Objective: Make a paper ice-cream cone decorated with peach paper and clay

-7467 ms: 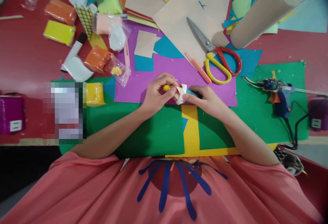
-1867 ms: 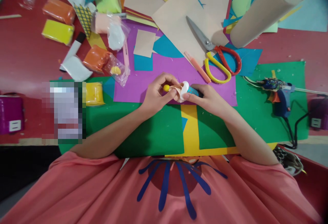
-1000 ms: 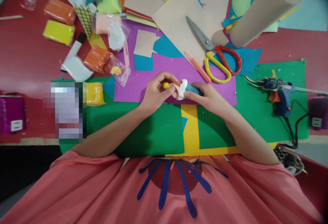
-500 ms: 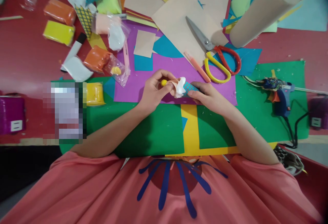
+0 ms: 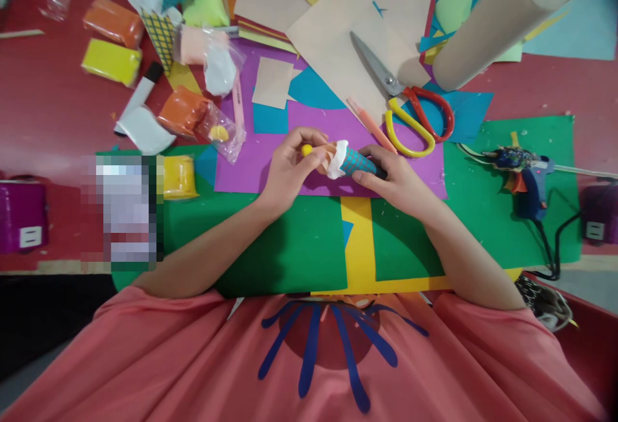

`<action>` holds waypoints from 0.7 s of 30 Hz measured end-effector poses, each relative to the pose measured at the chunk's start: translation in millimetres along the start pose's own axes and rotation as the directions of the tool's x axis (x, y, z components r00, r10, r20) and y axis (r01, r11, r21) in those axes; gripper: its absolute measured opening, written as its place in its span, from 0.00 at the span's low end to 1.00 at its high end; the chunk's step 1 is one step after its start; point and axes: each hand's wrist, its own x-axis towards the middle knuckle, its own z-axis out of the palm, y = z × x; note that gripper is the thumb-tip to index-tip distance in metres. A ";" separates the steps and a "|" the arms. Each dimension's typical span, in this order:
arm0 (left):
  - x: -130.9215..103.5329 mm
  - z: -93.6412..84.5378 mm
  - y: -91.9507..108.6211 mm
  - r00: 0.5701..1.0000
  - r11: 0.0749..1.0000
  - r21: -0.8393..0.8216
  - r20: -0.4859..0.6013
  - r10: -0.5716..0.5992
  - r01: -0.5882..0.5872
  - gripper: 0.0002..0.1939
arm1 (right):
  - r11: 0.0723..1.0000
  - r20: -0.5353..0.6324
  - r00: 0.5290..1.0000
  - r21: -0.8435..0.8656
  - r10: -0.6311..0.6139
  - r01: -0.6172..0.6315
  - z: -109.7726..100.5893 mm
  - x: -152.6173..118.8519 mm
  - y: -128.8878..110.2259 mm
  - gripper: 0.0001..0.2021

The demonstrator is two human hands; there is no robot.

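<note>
Between my two hands lies a small craft ice-cream cone [image 5: 356,161], blue with a dark grid, tilted with its narrow end to the right. A wavy white clay rim [image 5: 338,159] circles its wide end, with a peach-coloured top and a yellow ball [image 5: 307,150] at the far left. My left hand [image 5: 294,168] is closed on the peach top, thumb in front. My right hand [image 5: 389,171] is closed around the cone's narrow end; the fingers partly hide the tip. Beneath is a purple sheet [image 5: 251,177] over green sheets [image 5: 290,235].
Scissors [image 5: 392,87] and a peach-coloured marker [image 5: 371,125] lie beyond my hands. At right is a glue gun [image 5: 528,177] with a cord. Packets of orange clay [image 5: 181,110] and yellow clay [image 5: 178,177], plus other cones [image 5: 157,26], sit at left. A thick tube [image 5: 497,29] stands far right.
The cone has turned slightly in my hands, and more of its blue gridded side shows. My right fingers have shifted a little toward its tip.
</note>
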 end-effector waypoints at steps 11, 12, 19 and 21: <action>-4.8 10.9 11.5 0.995 0.998 -0.013 0.080 -0.055 0.056 0.17 | 0.983 0.092 0.992 -0.165 0.091 -0.075 -6.1 -3.4 -11.5 0.29; -5.3 11.4 11.9 0.995 0.998 -0.008 0.080 -0.059 0.059 0.17 | 0.977 0.097 0.990 -0.195 0.106 -0.086 -6.0 -3.8 -12.8 0.30; -5.2 11.3 13.2 0.994 0.997 0.020 0.074 -0.080 0.079 0.20 | 0.976 0.113 0.988 -0.203 0.102 -0.078 -4.2 -4.0 -12.1 0.33; -4.7 11.2 13.2 0.995 0.997 0.026 0.070 -0.077 0.075 0.20 | 0.979 0.112 0.989 -0.191 0.099 -0.076 -4.3 -3.6 -11.0 0.33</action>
